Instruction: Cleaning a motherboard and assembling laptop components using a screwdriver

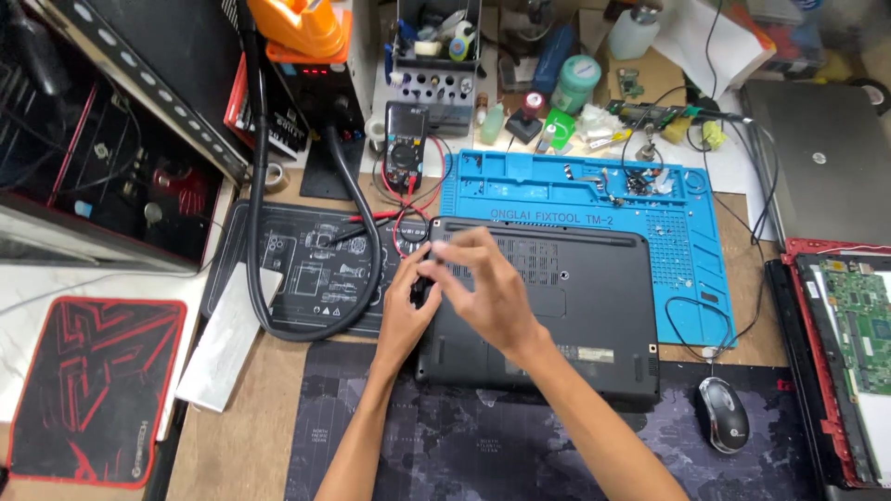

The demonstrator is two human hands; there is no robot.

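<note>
Your left hand (406,306) and right hand (487,288) meet, fingers curled together around something small and dark I cannot make out, over the left edge of the black upturned laptop (557,306), which lies partly on the blue repair mat (687,232), both forearms reaching up from below.
</note>
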